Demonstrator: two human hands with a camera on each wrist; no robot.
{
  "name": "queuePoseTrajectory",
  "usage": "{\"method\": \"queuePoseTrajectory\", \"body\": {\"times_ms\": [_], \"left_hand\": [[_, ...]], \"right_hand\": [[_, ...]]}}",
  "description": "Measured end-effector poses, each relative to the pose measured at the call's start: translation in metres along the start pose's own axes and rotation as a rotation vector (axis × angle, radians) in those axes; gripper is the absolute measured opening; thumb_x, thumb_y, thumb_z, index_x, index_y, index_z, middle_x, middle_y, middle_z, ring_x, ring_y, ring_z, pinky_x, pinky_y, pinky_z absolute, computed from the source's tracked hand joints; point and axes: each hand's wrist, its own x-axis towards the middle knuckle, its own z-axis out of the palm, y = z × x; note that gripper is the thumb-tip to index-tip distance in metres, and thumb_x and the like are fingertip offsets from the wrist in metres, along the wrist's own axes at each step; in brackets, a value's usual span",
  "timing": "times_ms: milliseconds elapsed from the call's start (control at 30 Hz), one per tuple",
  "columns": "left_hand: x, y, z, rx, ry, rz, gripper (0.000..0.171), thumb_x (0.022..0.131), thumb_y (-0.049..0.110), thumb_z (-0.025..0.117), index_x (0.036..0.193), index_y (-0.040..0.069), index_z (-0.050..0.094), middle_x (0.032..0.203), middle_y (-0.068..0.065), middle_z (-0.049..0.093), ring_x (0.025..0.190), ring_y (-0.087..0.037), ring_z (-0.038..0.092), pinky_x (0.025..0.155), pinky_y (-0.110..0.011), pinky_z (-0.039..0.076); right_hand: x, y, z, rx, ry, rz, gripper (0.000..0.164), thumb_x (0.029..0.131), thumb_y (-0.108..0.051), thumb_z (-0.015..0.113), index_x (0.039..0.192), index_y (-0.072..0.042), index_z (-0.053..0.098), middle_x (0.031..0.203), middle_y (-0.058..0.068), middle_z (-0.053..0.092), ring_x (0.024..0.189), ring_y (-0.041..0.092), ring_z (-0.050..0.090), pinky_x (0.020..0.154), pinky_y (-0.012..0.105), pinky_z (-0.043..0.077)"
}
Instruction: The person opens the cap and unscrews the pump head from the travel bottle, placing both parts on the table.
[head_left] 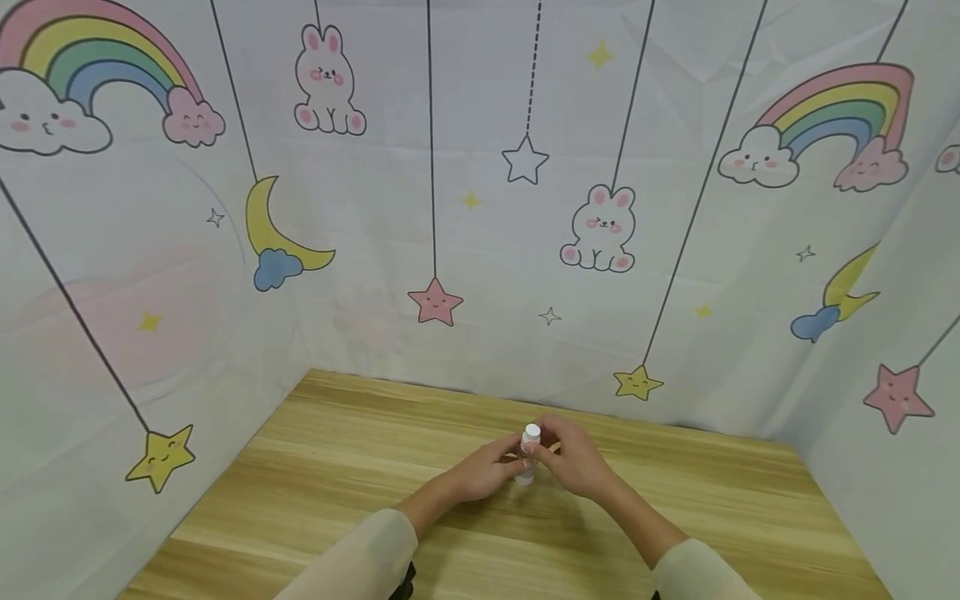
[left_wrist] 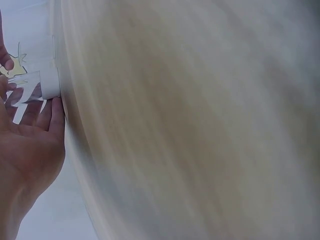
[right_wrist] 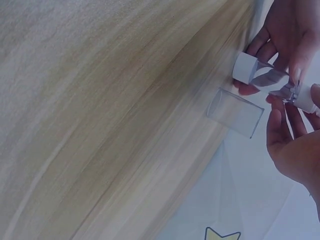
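Observation:
A small bottle (head_left: 525,479) with a see-through body, a white base and a white top stands upright on the wooden table. My left hand (head_left: 483,472) holds it round the clear middle and lower part. With thumb and fingers, my right hand (head_left: 576,460) pinches it near the white top. In the left wrist view, the left hand's fingers lie beside the white base (left_wrist: 50,83). A clear, open-looking cylinder (right_wrist: 237,114), perhaps a cover, stands beside the bottle in the right wrist view, apart from both hands. My right hand mostly hides it in the head view.
The wood-grain table (head_left: 360,433) reaches back to a pale cloth wall (head_left: 495,358) printed with rainbows, rabbits, stars and moons. Cloth also borders the left and right sides. Both hands work near the table's back edge.

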Motion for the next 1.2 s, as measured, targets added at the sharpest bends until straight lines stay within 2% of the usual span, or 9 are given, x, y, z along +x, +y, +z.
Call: {"method": "queuePoseTrajectory", "body": {"times_ms": [133,367,633,900,1200], "left_hand": [[-0.0004,-0.0003,0.0006,0.004,0.0,-0.005,0.054,0.114,0.039,0.05,0.165,0.028,0.038,0.158,0.002,0.052,0.141,-0.022,0.053,0.117,-0.048,0.044],[-0.0006,-0.0001,0.001,0.004,0.004,-0.01,0.052,0.114,0.038,0.05,0.163,0.025,0.041,0.156,0.001,0.053,0.141,-0.022,0.053,0.116,-0.047,0.044],[-0.0003,-0.0001,0.0015,-0.007,0.002,-0.01,0.049,0.114,0.038,0.05,0.16,0.025,0.046,0.155,0.0,0.054,0.14,-0.022,0.053,0.117,-0.048,0.044],[0.0005,0.0008,0.0008,0.002,0.004,-0.016,0.053,0.114,0.038,0.05,0.164,0.025,0.041,0.158,-0.001,0.052,0.142,-0.024,0.052,0.117,-0.049,0.043],[-0.0003,0.0005,0.0001,0.005,0.004,-0.019,0.059,0.113,0.042,0.049,0.168,0.026,0.034,0.16,0.0,0.05,0.143,-0.025,0.052,0.117,-0.048,0.044]], "right_hand": [[-0.0003,0.0001,-0.0002,0.012,-0.019,0.001,0.011,0.106,-0.018,0.069,0.115,-0.012,0.071,0.104,-0.004,0.069,0.096,0.017,0.067,0.082,0.036,0.056],[-0.0008,0.0024,-0.0002,0.019,-0.02,-0.047,0.015,0.107,-0.016,0.067,0.117,-0.007,0.071,0.107,0.0,0.068,0.097,0.018,0.066,0.084,0.036,0.056],[-0.0006,0.0016,-0.0012,0.036,-0.039,-0.009,0.016,0.107,-0.017,0.066,0.119,-0.006,0.07,0.11,0.002,0.068,0.099,0.019,0.066,0.086,0.038,0.056],[0.0004,0.0029,-0.0006,0.035,-0.027,0.01,0.018,0.107,-0.016,0.067,0.121,-0.007,0.071,0.111,0.002,0.068,0.104,0.021,0.066,0.092,0.043,0.056],[-0.0009,0.0001,0.0027,0.025,0.013,0.012,0.019,0.105,-0.016,0.069,0.122,-0.007,0.07,0.109,0.001,0.069,0.102,0.022,0.067,0.089,0.041,0.057]]}}
